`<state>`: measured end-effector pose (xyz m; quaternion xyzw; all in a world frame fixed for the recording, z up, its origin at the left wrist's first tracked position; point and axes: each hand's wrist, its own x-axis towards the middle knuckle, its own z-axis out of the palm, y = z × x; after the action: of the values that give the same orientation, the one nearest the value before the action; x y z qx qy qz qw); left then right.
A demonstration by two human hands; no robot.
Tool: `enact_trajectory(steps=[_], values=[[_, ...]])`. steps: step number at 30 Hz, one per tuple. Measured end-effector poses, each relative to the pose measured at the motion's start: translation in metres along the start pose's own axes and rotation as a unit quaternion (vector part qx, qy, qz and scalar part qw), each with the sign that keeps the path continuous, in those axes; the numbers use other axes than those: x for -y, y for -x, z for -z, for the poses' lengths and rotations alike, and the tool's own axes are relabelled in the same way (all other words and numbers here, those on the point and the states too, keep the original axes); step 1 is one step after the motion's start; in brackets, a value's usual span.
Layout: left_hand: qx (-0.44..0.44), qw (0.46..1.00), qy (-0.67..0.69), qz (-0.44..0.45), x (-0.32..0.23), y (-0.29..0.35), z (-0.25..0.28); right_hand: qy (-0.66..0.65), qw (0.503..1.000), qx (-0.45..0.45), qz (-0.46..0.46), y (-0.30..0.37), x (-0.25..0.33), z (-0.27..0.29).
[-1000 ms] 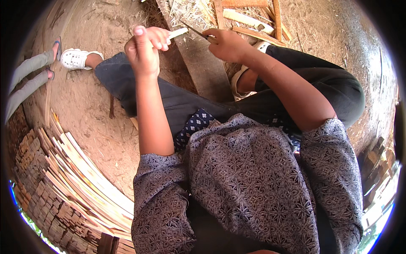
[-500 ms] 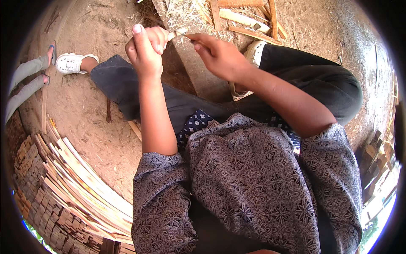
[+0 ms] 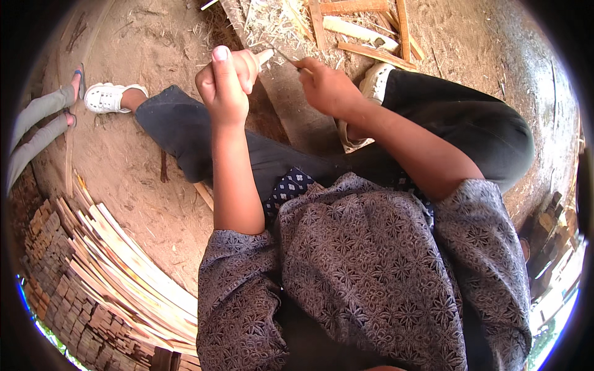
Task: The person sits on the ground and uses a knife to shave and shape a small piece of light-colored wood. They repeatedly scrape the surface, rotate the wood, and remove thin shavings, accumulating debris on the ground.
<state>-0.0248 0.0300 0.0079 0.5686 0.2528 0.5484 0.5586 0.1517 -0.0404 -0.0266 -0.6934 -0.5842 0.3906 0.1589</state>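
Note:
My left hand (image 3: pixel 228 80) is closed, thumb up, around a small pale piece of wood (image 3: pixel 265 56). Only the wood's tip sticks out past the fingers; the rest is hidden in the grip. To its right, my right hand (image 3: pixel 328 89) grips a small knife (image 3: pixel 284 57), whose thin dark blade points up and left toward the wood. A narrow gap separates the blade from the wood's tip. Both hands are raised in front of my crossed legs, above a plank (image 3: pixel 297 111) on the ground.
Curly wood shavings (image 3: pixel 275 21) cover the plank's far end. Beside them lie several wooden offcuts (image 3: pixel 377 54). Long pale strips (image 3: pixel 124 247) and stacked dark wood blocks (image 3: pixel 68 309) fill the lower left. Another person's legs (image 3: pixel 43 117) stand at the far left.
The right hand has drawn the knife right and slightly down, away from the wood's tip. The left hand has shifted a little right and down, still holding the wood.

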Motion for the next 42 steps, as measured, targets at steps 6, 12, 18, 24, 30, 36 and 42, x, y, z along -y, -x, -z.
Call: enact_trajectory(steps=[6,12,18,24,30,36,42], values=[[0.009,0.998,0.051,-0.041,0.008,0.002,0.004,0.001,0.998,0.018,-0.053,-0.014,-0.013,0.000],[0.021,0.998,0.045,-0.046,0.010,0.007,0.008,-0.080,0.992,0.003,0.096,0.013,0.021,0.018],[-0.011,0.998,0.041,-0.044,0.010,0.005,0.011,-0.011,0.999,0.018,0.042,-0.005,0.003,0.022],[-0.037,0.997,0.054,-0.039,0.011,0.000,0.004,-0.013,1.000,-0.001,0.004,0.002,-0.021,-0.004],[-0.041,0.999,0.019,-0.021,0.009,-0.004,-0.001,-0.059,0.994,-0.015,0.094,0.002,0.004,0.008],[-0.031,0.999,0.027,-0.018,0.007,-0.012,-0.001,0.015,0.999,0.049,-0.018,-0.020,-0.015,0.004],[0.040,0.997,0.061,-0.004,0.011,-0.007,0.006,0.009,1.000,-0.002,0.016,-0.017,-0.024,-0.003]])
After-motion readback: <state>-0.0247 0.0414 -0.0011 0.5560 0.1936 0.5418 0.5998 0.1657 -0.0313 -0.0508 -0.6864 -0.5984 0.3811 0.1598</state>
